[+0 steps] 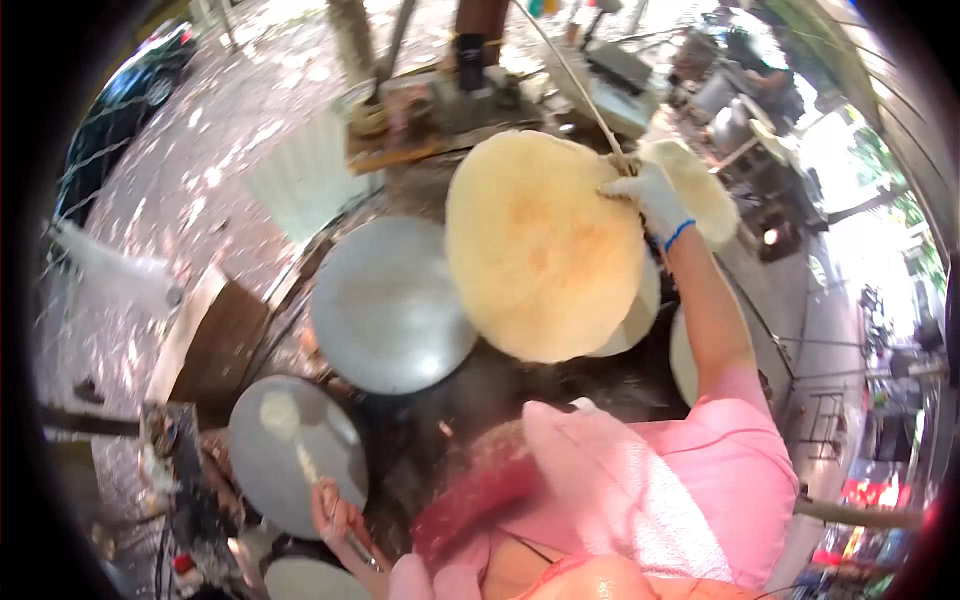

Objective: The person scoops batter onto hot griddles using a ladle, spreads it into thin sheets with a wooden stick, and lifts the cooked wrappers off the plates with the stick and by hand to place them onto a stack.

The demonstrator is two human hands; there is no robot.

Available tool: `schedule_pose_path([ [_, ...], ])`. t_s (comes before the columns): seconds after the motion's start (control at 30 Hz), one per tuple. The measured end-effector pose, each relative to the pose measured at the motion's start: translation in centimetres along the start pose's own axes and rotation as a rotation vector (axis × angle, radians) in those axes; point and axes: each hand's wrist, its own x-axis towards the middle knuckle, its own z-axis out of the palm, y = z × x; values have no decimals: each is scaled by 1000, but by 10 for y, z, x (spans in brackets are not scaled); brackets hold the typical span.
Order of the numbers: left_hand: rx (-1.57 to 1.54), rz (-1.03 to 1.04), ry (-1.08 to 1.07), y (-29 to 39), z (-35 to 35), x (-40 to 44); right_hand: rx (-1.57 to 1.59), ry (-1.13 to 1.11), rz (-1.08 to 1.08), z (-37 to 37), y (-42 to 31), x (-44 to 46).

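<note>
My right hand (655,203), in a white glove with a blue band at the wrist, is closed on the edge of a large round flatbread (535,250). The bread is pale with light brown spots and is raised above the griddles. Lower left, my left hand (338,515) has its fingers wrapped around a thin batter-coated utensil (308,462), whose exact kind I cannot make out. It reaches over a grey round griddle (325,440) with a patch of pale batter (279,414) on it. Beside the raised bread lies a larger bare griddle (385,310).
Another pale flatbread (695,190) is behind my right hand. A pale round surface (635,320) is partly hidden under the raised bread; another (310,580) sits at the bottom edge. A long thin stick (575,80) slants toward the glove. A cardboard piece (215,335) stands at left.
</note>
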Motion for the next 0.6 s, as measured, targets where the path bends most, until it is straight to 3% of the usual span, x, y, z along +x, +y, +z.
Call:
schedule_pose_path([
  [0.03,122,68,298,-18,41,1,-228,19,-71,-51,13,21],
  [0.1,156,122,407,-56,91,-3,-565,120,-101,-124,-27,23],
  [0.17,197,206,539,-92,128,-11,-779,111,-368,-205,-20,60],
  [0.23,175,216,533,-126,138,-18,-1189,204,-125,-203,-78,40],
  [0.33,50,115,308,-161,104,-37,-1390,255,-505,-247,-11,71],
  [0.4,-24,58,164,-182,91,-56,-1497,195,-451,-247,38,70],
  [0.57,-98,71,247,-235,116,-112,-1615,329,-662,-269,247,93],
  [0.6,-86,83,268,-243,119,-123,-1628,320,-602,-267,279,91],
])
